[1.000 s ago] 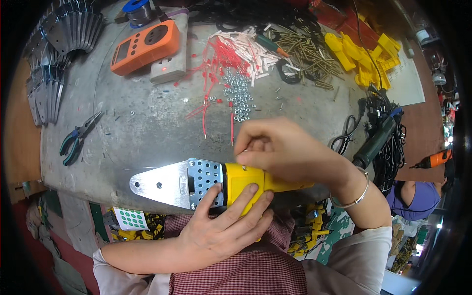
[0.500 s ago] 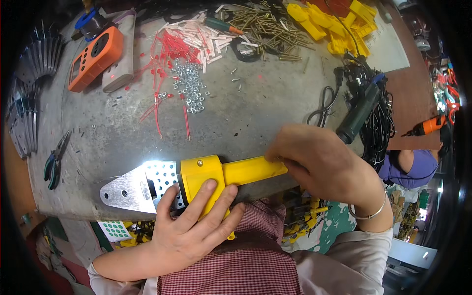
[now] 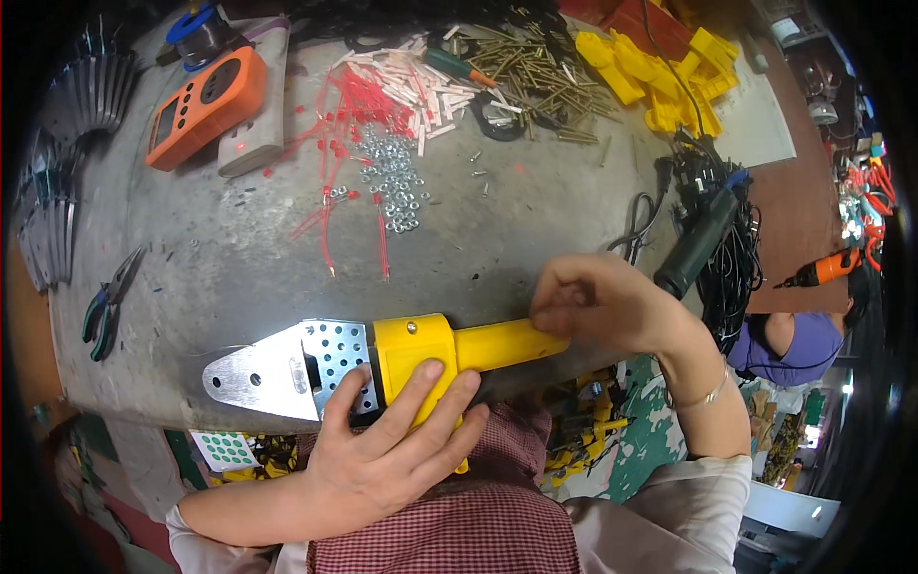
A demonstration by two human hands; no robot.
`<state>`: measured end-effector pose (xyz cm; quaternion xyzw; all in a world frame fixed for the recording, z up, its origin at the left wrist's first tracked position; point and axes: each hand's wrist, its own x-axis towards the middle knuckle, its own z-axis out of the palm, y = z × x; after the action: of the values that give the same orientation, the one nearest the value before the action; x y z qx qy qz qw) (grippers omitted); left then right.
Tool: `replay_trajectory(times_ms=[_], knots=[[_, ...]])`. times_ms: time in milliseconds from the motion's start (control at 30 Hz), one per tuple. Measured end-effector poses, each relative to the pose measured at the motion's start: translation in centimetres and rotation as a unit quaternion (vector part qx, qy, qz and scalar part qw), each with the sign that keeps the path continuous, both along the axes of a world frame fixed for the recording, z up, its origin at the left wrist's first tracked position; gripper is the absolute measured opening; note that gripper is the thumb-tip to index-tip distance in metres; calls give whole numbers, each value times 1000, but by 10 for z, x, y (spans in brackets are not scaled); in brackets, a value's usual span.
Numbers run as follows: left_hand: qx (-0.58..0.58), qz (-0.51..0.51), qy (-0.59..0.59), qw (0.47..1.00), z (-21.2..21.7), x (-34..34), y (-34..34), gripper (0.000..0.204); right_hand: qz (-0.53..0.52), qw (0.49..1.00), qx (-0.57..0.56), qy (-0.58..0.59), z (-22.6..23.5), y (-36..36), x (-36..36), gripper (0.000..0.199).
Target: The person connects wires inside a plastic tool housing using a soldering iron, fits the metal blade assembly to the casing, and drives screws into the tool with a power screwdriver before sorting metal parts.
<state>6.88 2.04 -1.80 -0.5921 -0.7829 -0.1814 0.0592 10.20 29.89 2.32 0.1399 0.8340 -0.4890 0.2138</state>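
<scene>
Left hand: left hand [image 3: 382, 459] lies spread, palm down, over the body of the yellow tool [image 3: 430, 359], fingers fanned across the casing and the perforated guard, pressing rather than gripping.
Right hand: right hand [image 3: 598, 306] is curled shut round the end of the tool's handle, knuckles up.
Tool position: it lies flat along the near edge of the grey workbench [image 3: 239, 277], its bright metal plate [image 3: 263, 373] pointing to the person's left, handle to the right.
Step in hand: judged from the grip, the tool is being steadied and worked on at its handle end (fitting or checking something there seems likeliest).
Next move calls for: the left palm holding the casing flat while the right hand works, or the tool could slide off the edge.
Hidden: whatever the right fingers pinch is covered by the hand; the tool's underside and lower casing are out of sight.
Hard to make out: nuts [image 3: 397, 182], screws [image 3: 535, 72] and red ties [image 3: 354, 100] blur into heaps; the bench corners bend away at the rim.
</scene>
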Motion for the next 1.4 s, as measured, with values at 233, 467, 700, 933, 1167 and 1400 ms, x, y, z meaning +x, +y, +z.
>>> replay_trajectory(times_ms=[233, 467, 700, 933, 1167, 1400], knots=[[9, -7, 4, 1000, -3, 0, 0, 31, 129, 887, 281, 343, -16, 8, -53, 18], [16, -5, 1, 1000, -1, -4, 1, 30, 278, 779, 420, 373, -34, -3, -105, 17], [23, -9, 7, 1000, -3, -3, -1, 29, 233, 797, 394, 394, -21, 24, -113, 13], [27, -18, 0, 999, -3, -5, 1, 31, 234, 766, 499, 331, -33, 14, -147, 4], [25, -27, 32, 999, -5, -7, 2, 36, 235, 738, 567, 279, -35, -5, -149, 8], [-57, -72, 39, 995, 11, -20, -4, 65, 171, 768, 567, 242, -34, 4, -127, 15]])
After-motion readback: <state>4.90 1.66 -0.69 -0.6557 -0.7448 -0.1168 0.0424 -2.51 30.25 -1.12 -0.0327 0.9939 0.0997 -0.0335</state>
